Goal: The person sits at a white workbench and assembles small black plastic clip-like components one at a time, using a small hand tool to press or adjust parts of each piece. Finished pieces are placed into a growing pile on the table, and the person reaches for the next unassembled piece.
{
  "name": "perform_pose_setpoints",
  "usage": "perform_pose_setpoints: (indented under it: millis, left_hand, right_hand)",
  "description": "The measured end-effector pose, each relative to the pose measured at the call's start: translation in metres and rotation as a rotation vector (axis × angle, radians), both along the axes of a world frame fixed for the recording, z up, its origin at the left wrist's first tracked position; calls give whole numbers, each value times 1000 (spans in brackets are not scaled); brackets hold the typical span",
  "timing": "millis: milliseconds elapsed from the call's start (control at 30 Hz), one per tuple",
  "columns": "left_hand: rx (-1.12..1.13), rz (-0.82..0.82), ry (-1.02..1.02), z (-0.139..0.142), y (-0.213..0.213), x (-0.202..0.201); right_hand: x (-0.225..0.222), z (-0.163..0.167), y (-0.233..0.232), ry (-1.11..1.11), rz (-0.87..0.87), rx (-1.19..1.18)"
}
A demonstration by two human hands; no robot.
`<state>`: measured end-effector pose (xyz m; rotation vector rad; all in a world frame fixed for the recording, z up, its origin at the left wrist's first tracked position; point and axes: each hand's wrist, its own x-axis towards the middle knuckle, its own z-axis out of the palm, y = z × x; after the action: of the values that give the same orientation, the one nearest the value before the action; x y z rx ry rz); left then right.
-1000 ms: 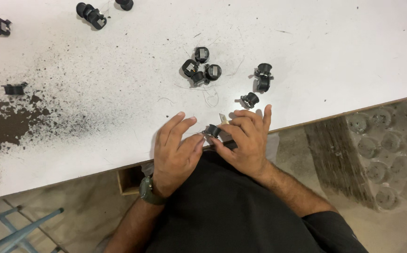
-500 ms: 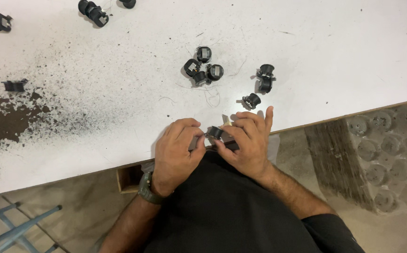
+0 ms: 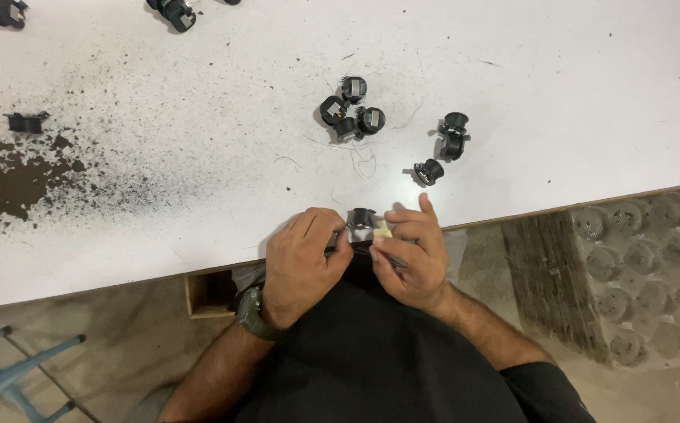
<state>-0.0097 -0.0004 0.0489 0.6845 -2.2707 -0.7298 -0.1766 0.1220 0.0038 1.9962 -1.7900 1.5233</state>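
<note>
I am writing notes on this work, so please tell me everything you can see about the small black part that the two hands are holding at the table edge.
The small black part is round, looks like dark plastic, and resembles the loose black pieces farther out on the white table. It sits at the table's near edge, between both hands. The left hand pinches it from one side, the right hand from the other. A pale, cream-coloured bit shows beside it at the right fingertips. Its underside and finer details are hidden.
</note>
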Motion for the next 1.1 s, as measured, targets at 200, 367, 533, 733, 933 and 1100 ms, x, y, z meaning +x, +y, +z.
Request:
perform_pose_setpoints:
  millis: [200, 367, 533, 733, 933, 1100]
  left_hand:
    - [26, 29, -27, -5, 3, -1]
    - [95, 27, 11, -9, 5, -3]
    - [114, 19, 46, -14, 4, -4]
    - [125, -82, 75, -13, 1, -1]
    - [-137, 60, -143, 8, -40, 10]
    - [-217, -25, -314, 25, -75, -19]
  right_hand:
    - [7, -6, -10, -22, 88, 28]
    - [8, -3, -8, -19, 61, 48]
    - [7, -1, -9, -14, 62, 63]
    - [0, 6, -10, 9, 82, 77]
    - [-38, 19, -13, 104, -252, 131]
    - [-42, 15, -13, -38, -154, -48]
